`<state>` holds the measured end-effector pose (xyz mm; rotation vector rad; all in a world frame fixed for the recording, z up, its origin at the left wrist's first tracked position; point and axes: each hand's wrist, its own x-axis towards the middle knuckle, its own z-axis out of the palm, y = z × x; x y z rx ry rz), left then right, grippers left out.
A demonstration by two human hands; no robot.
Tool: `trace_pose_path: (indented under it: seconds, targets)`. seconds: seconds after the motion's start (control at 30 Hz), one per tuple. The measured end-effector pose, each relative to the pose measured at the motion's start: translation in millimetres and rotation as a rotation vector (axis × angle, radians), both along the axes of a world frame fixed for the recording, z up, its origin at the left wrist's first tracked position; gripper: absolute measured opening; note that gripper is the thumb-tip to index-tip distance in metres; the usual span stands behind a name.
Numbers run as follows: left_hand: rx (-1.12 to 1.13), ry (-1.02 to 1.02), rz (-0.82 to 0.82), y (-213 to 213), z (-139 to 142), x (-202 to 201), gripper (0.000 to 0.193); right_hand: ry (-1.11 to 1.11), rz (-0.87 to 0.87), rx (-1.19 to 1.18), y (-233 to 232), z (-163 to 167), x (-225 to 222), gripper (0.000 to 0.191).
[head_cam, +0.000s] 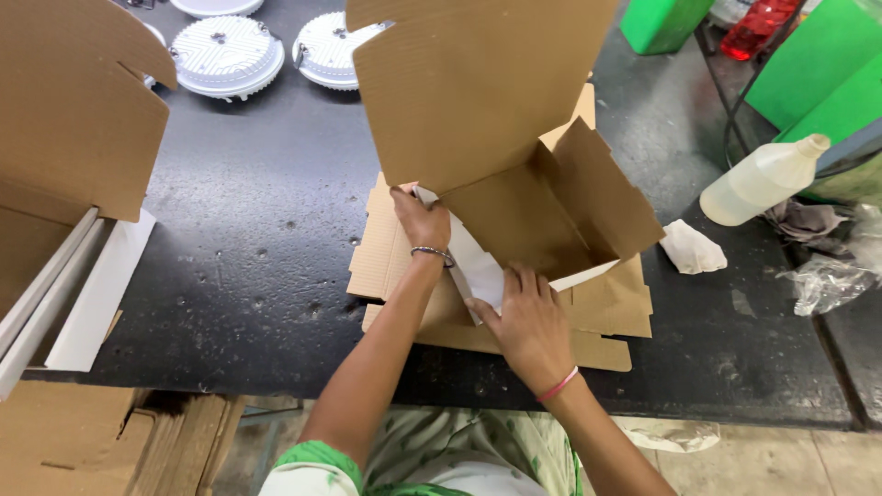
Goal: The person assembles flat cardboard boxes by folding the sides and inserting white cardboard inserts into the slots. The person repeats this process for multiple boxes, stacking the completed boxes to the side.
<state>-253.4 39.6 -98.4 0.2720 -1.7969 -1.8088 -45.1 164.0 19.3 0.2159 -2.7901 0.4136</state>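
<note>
Brown cardboard box (542, 207) mid-tabletop (257, 239), half-folded on a stack of flat cardboard blanks (606, 317), lid flap upright, opening toward the person. Left hand (421, 220) pinches box's left wall edge. Right hand (528, 321) flat, fingers together, pressing white front panel. Pale plastic bottle (763, 179) lies right, nozzle pointing upper right.

Clutter around a dark table (257, 211)

At the far edge lie round white ribbed metal housings (227, 55), one partly cut off by the frame. On the left stands folded brown cardboard (73, 119) with long white strips (96, 294) leaning beside it. To the right lie a crumpled white cloth (691, 248), a translucent plastic squeeze bottle (763, 179) on its side, a grey rag (804, 220) and crinkled clear plastic (827, 280). Green panels (813, 83) and a red bottle (758, 28) stand beyond.
</note>
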Motion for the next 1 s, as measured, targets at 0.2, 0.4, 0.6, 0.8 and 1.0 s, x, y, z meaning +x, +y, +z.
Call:
trace_pose_path:
  seconds: [0.2, 0.4, 0.6, 0.8, 1.0]
  targets:
    - [-0.023, 0.063, 0.108, 6, -2, 11, 0.042, 0.106, 0.048, -0.009, 11, 11, 3, 0.080]
    - [-0.121, -0.023, 0.178, 12, -3, 14, 0.043, 0.024, -0.018, 0.068, -11, -11, -4, 0.053]
    - [0.043, -0.012, -0.013, -21, 23, 111, 0.061, 0.138, 0.002, 0.085, -5, -25, -5, 0.053]
    - [-1.204, 0.344, -0.817, -61, 64, 104, 0.060, 0.070, 0.030, 0.052, -2, -30, -5, 0.055]
    - [-1.305, 0.307, -0.850, -58, 64, 72, 0.053, 0.107, 0.182, -0.043, 49, -19, -6, 0.086]
